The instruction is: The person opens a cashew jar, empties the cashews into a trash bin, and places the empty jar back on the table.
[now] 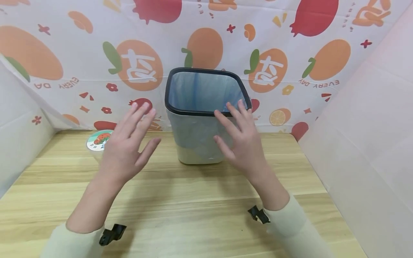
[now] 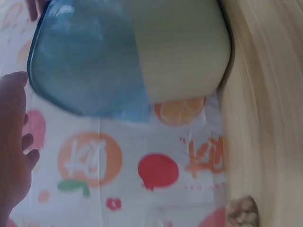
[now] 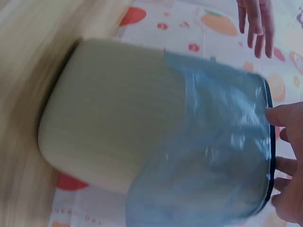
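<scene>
A cream waste bin [image 1: 196, 150] with a black rim [image 1: 206, 70] stands on the wooden table [image 1: 193, 208], lined with a blue plastic bag [image 1: 206, 91] folded down over its sides. My left hand [image 1: 130, 141] hovers to the left of the bin, fingers spread and straight, touching nothing. My right hand [image 1: 240, 138] is raised in front of the bin's right front corner, fingers straight, fingertips close to the rim. The wrist views show the bin [image 2: 180, 52] and bag [image 3: 213, 156] blurred, with my left hand [image 2: 14, 142] and right hand [image 3: 286, 161] at the frame edges.
A round lidded tub [image 1: 98, 141] with a fruit label sits at the back left of the table, partly behind my left hand. A fruit-printed cloth [image 1: 206, 39] hangs behind. White panels [image 1: 364, 136] close in both sides.
</scene>
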A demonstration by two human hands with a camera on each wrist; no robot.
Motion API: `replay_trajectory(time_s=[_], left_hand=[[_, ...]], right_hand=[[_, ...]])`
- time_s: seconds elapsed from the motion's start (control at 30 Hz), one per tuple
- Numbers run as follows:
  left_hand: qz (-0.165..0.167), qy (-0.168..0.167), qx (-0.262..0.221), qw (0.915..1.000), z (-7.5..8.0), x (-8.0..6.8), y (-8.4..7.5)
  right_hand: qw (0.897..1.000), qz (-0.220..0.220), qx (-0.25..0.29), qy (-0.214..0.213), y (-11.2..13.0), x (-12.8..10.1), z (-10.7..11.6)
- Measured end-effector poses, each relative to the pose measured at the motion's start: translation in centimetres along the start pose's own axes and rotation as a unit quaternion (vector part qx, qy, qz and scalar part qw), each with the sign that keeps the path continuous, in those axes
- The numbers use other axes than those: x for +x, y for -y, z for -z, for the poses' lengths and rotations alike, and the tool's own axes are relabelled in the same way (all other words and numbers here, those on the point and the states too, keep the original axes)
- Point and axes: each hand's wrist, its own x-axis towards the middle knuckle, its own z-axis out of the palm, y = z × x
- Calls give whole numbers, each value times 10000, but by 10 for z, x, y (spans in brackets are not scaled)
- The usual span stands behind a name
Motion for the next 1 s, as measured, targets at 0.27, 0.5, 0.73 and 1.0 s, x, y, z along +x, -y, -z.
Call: replay_trajectory(time_s=[0.27,0.5,0.73,1.0], left_hand=[[759,-596,403,9945,26,-36,29],[1089,-789,467,9898,38,-50,51],[1377,-589,438,9878,38,-66,74],[1746,-56,478,9835,33,-83,90]], right_hand=[[9951,852,450,-224,46,1,-24],[9869,1144,1105,262,82,3,-63],[9783,709,1648,1040,99,2,-117],[9466,-795,2354,2054,118,9,-178]])
